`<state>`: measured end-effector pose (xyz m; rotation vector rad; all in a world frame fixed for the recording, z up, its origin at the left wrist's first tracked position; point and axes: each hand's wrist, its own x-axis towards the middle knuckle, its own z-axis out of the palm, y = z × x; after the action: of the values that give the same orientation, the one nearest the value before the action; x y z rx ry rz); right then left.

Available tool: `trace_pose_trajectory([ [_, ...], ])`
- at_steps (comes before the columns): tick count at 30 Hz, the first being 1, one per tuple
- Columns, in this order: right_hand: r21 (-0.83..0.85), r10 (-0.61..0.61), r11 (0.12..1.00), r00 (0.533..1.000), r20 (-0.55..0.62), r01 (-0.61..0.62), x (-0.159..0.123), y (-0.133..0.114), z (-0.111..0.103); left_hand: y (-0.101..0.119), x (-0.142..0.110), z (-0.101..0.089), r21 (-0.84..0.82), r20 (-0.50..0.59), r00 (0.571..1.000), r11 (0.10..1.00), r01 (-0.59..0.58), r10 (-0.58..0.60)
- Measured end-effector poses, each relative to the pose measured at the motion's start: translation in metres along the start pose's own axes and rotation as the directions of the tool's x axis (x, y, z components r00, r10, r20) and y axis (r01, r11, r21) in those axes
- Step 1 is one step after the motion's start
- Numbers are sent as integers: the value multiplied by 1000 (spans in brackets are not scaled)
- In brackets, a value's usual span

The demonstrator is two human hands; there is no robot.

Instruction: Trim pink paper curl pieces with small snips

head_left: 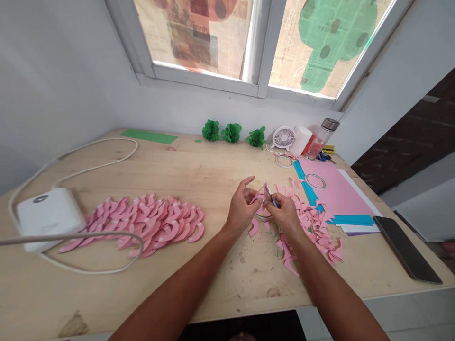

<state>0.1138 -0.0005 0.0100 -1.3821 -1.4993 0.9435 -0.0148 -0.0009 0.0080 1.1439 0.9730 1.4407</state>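
Note:
Near the middle of the table, my left hand [243, 203] pinches a small piece of pink paper [260, 195] between thumb and fingers. My right hand [284, 213] is closed around a slim tool with a metal tip and dark body, which looks like scissors [270, 194]; its handles are hidden in my fingers. The tip meets the pink paper. Part of a tape roll [263, 217] shows on the table beneath my hands. One curved pink paper piece [253, 228] lies just below. Pink paper scraps [314, 222] are strewn beside my right hand.
Overlapping pink paper arcs [159, 222] lie left, beside a white corded box [50, 215]. Green paper flowers [232, 133], a small fan [284, 138] and a glass bottle [320, 142] stand behind. Pink sheets [337, 187], another tape roll [315, 182] and a phone [407, 248] are right.

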Motion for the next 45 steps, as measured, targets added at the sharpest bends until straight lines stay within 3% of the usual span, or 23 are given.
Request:
trace_pose_trajectory([
  [6, -11, 2, 1000, 1000, 12, -2, -1, -1, 1, -8, 0, -1, 74, -5, 997, 994, -75, 76],
  [23, 36, 28, 999, 999, 27, -29, -2, -1, 6, -8, 1, -4, 197, -93, 986, 973, -119, 140],
  [31, -13, 4, 1000, 998, -65, -5, 0, 0, 1, -6, 4, -8, 171, -126, 988, 983, -72, 94],
  [37, 34, 19, 999, 1000, -15, -18, 0, -2, 2, -4, 2, -2, 80, -91, 994, 996, -49, 56],
  [45, 3, -15, 1000, 999, -40, 15, -2, -1, 5, -10, 0, 1, 75, -58, 996, 995, -64, 68],
])
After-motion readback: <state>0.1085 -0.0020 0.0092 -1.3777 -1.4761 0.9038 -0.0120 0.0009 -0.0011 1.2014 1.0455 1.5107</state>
